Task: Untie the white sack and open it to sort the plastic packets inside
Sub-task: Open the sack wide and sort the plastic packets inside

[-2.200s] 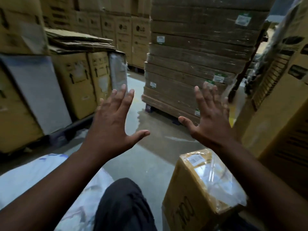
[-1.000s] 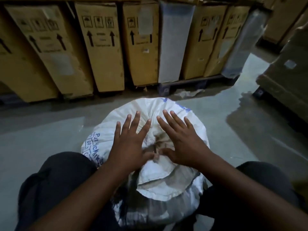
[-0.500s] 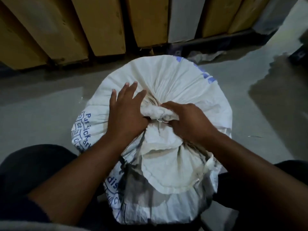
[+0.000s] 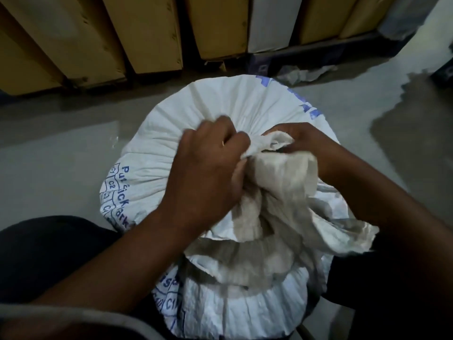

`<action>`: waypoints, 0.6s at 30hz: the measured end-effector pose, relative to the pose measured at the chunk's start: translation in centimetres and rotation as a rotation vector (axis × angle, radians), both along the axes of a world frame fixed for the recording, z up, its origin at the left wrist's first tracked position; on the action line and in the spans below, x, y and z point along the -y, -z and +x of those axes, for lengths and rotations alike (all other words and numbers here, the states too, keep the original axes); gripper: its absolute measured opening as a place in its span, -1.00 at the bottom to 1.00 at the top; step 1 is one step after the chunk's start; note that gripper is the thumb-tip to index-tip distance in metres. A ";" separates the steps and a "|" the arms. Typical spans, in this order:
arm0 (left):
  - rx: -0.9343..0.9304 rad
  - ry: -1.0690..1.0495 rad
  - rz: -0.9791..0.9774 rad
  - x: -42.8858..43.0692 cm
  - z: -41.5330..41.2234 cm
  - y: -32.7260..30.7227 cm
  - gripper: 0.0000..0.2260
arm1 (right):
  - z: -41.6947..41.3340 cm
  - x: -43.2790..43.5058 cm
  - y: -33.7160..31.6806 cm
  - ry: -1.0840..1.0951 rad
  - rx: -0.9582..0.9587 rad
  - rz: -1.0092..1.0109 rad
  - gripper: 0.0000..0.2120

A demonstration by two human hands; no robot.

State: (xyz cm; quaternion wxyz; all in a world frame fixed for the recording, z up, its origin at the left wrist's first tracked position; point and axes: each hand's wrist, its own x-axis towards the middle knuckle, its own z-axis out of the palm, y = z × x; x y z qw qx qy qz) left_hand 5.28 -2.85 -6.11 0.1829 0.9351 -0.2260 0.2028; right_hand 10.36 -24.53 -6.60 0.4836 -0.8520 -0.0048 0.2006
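A full white woven sack [image 4: 201, 133] with blue print stands on the floor between my knees. Its mouth is gathered into a bunched, dirty-white neck [image 4: 277, 173] at the top centre. My left hand [image 4: 208, 168] is closed around the left side of that bunch. My right hand [image 4: 301, 141] grips the bunch from the far right, fingers curled into the cloth. The loose flap of the sack's mouth hangs toward me. Any tie is hidden under my fingers, and no plastic packets show.
Tall cardboard boxes [image 4: 147, 33] stand in a row on a dark pallet [image 4: 306, 55] just behind the sack. A crumpled plastic scrap [image 4: 306, 74] lies on the grey concrete floor [image 4: 61, 143]. My dark-trousered legs flank the sack.
My view turned from the aisle down to the sack. Both hands went from open and flat on its top to closed on the gathered neck, which now stands more lifted and loosened.
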 end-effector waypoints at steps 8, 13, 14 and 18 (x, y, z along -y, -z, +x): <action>-0.275 -0.093 -0.027 -0.2 0.1 2.0 -0.85 | -3.7 -0.6 -5.7 0.159 0.793 -0.340 -0.69; -0.405 -0.066 -0.095 0.0 0.0 1.5 -0.84 | -9.0 -6.0 -6.6 -0.101 0.890 -0.358 -0.66; -0.448 -0.073 -0.097 0.2 -0.2 1.8 -0.83 | -9.1 -6.3 -5.7 -0.173 0.800 -0.442 -0.54; -0.568 -0.160 0.143 0.0 0.5 4.1 -0.27 | -7.4 -4.1 -1.9 -0.402 0.351 -0.847 -0.14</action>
